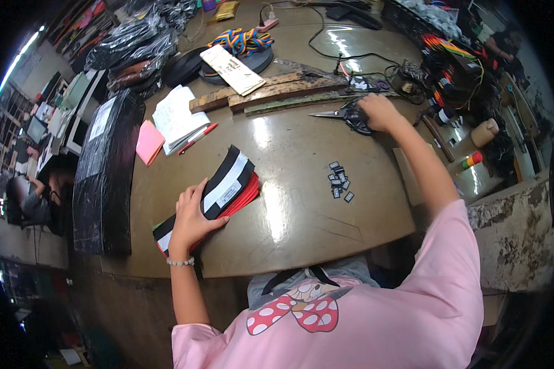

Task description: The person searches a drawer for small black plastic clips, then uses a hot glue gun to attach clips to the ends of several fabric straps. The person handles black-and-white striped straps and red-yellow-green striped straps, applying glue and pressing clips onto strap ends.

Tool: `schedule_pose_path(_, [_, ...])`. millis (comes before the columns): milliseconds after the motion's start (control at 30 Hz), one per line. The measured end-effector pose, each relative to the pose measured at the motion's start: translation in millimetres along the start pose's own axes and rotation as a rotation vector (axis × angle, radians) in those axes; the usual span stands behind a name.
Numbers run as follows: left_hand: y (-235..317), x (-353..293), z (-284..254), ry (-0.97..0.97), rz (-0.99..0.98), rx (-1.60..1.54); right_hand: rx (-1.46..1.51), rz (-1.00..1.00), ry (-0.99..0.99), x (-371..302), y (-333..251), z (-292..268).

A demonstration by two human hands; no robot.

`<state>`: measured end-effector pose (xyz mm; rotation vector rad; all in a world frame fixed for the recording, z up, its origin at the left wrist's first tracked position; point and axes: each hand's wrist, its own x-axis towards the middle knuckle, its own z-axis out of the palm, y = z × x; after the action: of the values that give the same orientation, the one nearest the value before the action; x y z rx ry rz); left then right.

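My left hand point(191, 216) grips a stack of fabric strips point(231, 187) at the table's left front, thumb on the near side and fingers on the far side. The top strip is black with a white band and a small printed label; red layers fan out beneath. At the far right, my right hand point(380, 112) is closed on the black handles of a pair of scissors point(353, 117). Their blades point left and lie close to the tabletop. Between the hands, toward the right, lies a loose pile of small black-and-white labels point(338, 180).
A black-wrapped package point(104, 178) stands along the left edge. Beside it lie a pink pad point(149, 142), an open notebook point(180, 117) and a red pen point(198, 138). Wooden bars point(289, 91) cross the back, near coiled webbing. Thread spools point(472, 161) and cords crowd the right.
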<state>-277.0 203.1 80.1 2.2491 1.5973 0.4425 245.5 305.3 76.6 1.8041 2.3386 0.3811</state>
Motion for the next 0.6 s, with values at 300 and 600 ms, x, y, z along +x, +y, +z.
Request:
schedule_pose_path(300, [34.6, 6.1, 12.9, -0.097, 0.164, -0.008, 0.267, -0.135, 0.284, -26.6, -37.0, -45.8])
schedule_pose_path(600, [128.5, -0.3, 35.4, 0.059, 0.490, -0.285, 1.241, 0.328, 0.735, -114.4, -87.0, -33.7])
